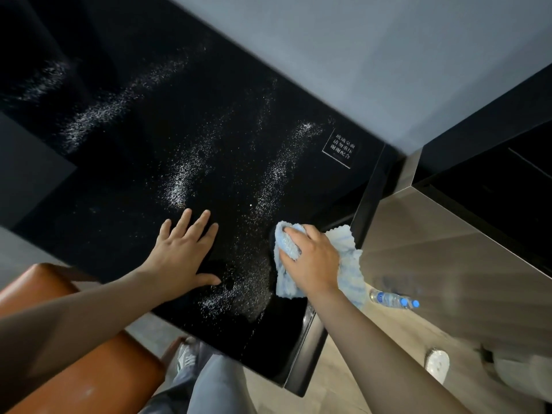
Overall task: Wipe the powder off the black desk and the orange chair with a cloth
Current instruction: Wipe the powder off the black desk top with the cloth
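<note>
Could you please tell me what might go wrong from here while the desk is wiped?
The cloth in the right hand sits at the black desk's right edge, so an outward sweep could push powder onto the floor by the water bottles.
The left hand lies flat on the desk next to powder and may smear it or carry it to the orange chair.

Only one piece of writing can be read from where I stand: a small notice of white characters inside a thin white rectangular frame [340,148]. It is printed straight onto the glossy black glass surface [119,219], near its far right corner at about 2 o'clock. It carries three short lines of Chinese: 玻璃桌面, 请勿重压, 谢谢配合. At 4 o'clock, a clear plastic water bottle with a blue cap [391,298] bears a blue label too small to read.
</note>
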A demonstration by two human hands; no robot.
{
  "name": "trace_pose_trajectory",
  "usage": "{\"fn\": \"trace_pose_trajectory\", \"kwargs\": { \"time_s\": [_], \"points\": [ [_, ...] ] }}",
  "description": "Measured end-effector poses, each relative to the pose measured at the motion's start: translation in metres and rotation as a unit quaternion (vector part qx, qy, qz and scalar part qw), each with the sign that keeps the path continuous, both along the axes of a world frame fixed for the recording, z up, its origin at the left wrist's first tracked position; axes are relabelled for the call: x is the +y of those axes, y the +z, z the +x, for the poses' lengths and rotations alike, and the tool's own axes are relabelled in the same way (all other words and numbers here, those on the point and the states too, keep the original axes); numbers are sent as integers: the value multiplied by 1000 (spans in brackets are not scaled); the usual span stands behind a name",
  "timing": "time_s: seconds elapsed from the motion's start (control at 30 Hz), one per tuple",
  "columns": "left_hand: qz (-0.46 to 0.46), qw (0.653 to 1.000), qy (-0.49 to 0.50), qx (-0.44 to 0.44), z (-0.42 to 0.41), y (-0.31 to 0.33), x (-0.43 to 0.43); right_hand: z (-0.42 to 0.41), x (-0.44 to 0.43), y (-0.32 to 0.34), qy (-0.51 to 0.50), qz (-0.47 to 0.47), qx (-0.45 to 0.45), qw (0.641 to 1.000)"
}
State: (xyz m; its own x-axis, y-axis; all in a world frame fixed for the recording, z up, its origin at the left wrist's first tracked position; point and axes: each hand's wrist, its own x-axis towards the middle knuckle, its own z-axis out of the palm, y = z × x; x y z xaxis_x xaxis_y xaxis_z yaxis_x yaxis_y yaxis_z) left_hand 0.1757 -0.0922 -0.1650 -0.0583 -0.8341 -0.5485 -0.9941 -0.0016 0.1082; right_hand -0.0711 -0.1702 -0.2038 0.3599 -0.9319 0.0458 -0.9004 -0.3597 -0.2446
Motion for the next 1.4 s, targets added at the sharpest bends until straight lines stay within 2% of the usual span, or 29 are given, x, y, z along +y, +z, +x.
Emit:
{"fn": "trace_pose_trajectory", "kwargs": {
  "time_s": [0.2, 0.43, 0.67, 1.4],
  "points": [
    [3, 999, 32, 23, 2, -1, 20, 4, 39, -1, 8, -25, -4, 1000],
    [27, 1000, -10, -11, 13, -11, 52, 11, 79, 0, 2, -4, 5, 1000],
    [35, 999, -1, -3, 10, -12, 50, 18, 111, 3, -5, 9, 22, 1000],
    [28, 999, 3, -17, 8, -10, 50, 26, 204, 11, 22, 29, -1, 999]
  ]
}}
